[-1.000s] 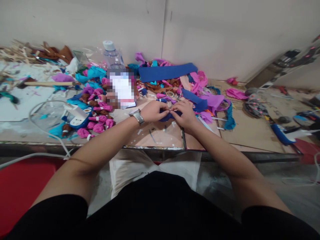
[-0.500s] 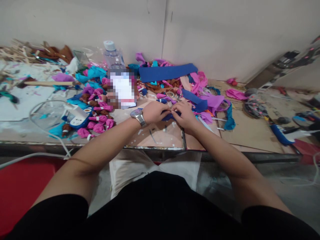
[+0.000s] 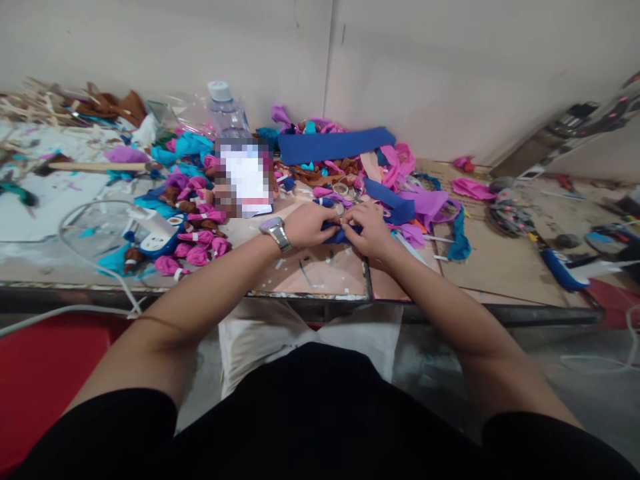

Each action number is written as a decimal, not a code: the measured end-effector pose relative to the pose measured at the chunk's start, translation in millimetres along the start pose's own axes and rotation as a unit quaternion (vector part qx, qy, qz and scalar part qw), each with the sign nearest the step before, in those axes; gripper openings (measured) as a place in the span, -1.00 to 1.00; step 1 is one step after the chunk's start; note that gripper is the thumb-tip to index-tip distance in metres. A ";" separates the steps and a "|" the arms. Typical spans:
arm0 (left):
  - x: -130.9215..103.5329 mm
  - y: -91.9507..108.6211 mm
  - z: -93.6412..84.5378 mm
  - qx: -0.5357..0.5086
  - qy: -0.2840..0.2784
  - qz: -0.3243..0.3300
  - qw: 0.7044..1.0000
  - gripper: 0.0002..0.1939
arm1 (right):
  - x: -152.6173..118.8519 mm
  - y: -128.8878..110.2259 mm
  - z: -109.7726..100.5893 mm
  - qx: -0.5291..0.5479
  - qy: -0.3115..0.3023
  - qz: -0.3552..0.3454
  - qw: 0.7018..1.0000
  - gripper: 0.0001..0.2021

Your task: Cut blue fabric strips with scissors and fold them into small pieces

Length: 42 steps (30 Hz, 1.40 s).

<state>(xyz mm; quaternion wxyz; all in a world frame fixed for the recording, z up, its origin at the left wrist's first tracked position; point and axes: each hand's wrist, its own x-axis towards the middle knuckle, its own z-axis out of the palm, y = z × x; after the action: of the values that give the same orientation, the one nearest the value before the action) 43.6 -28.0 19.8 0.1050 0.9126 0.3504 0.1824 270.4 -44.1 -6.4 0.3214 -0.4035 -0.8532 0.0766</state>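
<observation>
My left hand (image 3: pixel 311 225), with a metal-banded watch (image 3: pixel 276 233) at its wrist, pinches a small dark blue piece of fabric (image 3: pixel 340 235). From the other side my right hand (image 3: pixel 368 227) grips the same blue fabric, and the fingertips of both hands nearly meet over it. The fingers cover much of the piece, so its full shape is hidden. Just beyond them lie a roll of tape (image 3: pixel 340 189) and a blue fabric strip (image 3: pixel 393 200). A longer flat blue strip (image 3: pixel 335 145) rests on the heap of coloured cloth behind.
Several pink tied cloth bundles (image 3: pixel 199 255) lie left of my hands, near a blue-and-white device (image 3: pixel 159 237) with a cable. A phone-like screen (image 3: pixel 245 175) and a plastic bottle (image 3: pixel 227 115) stand behind. Rightward are purple cloth (image 3: pixel 430 205) and cardboard (image 3: pixel 493 260).
The blue fabric between my fingers looks more bunched up, and less of it spreads out to the sides. Both hands stay in nearly the same place.
</observation>
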 end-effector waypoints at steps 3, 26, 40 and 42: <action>-0.5 -1.8 -2.6 -0.015 -0.002 -0.001 1.000 -0.69 | 0.4 1.7 -0.1 0.008 0.003 0.008 1.000 -0.88; 0.8 -15.2 -9.4 0.011 -0.024 -0.024 0.999 -0.66 | 0.0 -2.1 -8.4 0.005 0.014 0.008 1.000 -0.80; -0.1 -18.8 -12.8 0.056 -0.053 -0.028 0.997 -0.62 | 1.0 2.3 -2.8 0.011 0.017 -0.005 1.000 -0.71; -0.1 -17.0 -11.3 0.025 -0.061 -0.003 0.998 -0.62 | 0.9 2.7 -2.3 0.009 0.011 -0.009 1.000 -0.72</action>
<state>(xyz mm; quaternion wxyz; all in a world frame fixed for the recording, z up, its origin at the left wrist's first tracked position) 28.8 -14.8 24.7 0.1037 0.9233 0.3509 0.1170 273.2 -42.0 -5.3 0.3349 -0.3937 -0.8526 0.0769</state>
